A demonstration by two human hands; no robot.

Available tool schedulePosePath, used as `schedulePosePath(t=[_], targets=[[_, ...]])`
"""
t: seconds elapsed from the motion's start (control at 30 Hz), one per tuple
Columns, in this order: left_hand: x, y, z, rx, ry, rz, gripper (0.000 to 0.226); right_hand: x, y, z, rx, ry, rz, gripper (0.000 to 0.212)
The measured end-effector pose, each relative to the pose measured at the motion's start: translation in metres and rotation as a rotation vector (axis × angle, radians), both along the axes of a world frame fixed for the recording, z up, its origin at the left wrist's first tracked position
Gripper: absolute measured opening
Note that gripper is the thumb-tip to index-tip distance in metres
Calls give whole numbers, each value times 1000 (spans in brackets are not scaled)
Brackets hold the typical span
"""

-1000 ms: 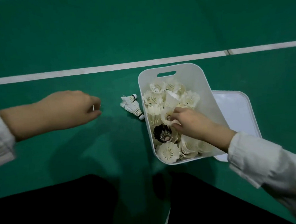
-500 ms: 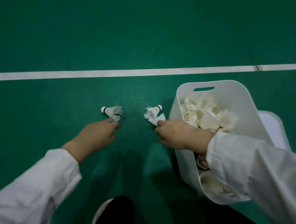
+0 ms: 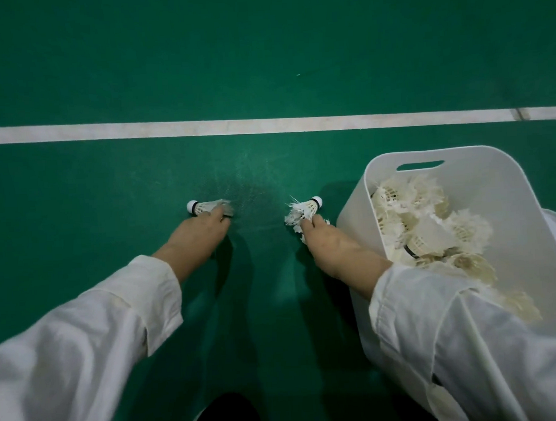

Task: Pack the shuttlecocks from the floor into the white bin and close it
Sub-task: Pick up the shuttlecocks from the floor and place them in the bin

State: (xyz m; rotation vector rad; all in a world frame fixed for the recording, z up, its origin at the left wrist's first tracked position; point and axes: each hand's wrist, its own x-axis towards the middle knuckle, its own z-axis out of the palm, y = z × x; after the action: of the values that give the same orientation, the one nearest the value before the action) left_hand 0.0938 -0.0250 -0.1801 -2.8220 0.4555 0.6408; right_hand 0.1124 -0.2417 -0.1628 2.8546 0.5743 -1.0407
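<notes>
Two arms stretched forward, palms down, to the green floor (image 3: 108, 187): the left hand (image 3: 197, 237) pinched the feathers of a lone shuttlecock (image 3: 205, 207), and the right hand (image 3: 330, 247) pinched a frayed shuttlecock (image 3: 303, 209) just beside the white bin's (image 3: 357, 206) left wall. The bin stood uncovered, holding a heap of shuttlecocks (image 3: 427, 223).

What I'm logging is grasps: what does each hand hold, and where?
Left hand pinches a shuttlecock by its feathers; right hand pinches a frayed shuttlecock, also by feathers.

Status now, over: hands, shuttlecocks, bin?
Left hand pinches floor shuttlecock. Right hand pinches ragged shuttlecock beside white bin. Bin open, well filled. Nothing blocking.
</notes>
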Motion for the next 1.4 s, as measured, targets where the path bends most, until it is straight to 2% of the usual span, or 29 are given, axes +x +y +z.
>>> schedulePosePath(t=[0.13,0.23,0.33,0.47,0.5,0.57,0.63,0.77,0.93,1.13,1.23,1.4], targets=[[4,4,3,-51,22,39,35,-2,-1,4,-114,55,75,39],[2,-4,13,-215,13,107,24,-6,-1,23,-125,61,121,33],[-3,-35,27,-366,-25,195,33,-14,-6,48,-81,-7,171,33],[6,-78,14,-794,89,573,30,-22,-21,73,-26,-129,275,36],[12,-86,9,-869,127,682,30,-24,-25,76,24,-217,321,35],[21,-97,0,-929,178,816,30,-24,-36,72,104,-373,370,38],[23,-105,-8,-982,193,849,28,-25,-40,70,110,-401,370,43],[16,-110,-17,-1023,197,856,32,-27,-46,60,183,-451,409,45],[12,-118,-23,-1103,214,934,41,-27,-46,56,258,-496,359,45],[13,-135,-29,-1034,125,874,14,-28,-50,54,262,-534,339,44],[6,-130,-21,-1012,89,814,19,-28,-51,51,299,-551,347,44],[-1,-113,-15,-1001,37,791,11,-32,-56,49,358,-540,302,45]])
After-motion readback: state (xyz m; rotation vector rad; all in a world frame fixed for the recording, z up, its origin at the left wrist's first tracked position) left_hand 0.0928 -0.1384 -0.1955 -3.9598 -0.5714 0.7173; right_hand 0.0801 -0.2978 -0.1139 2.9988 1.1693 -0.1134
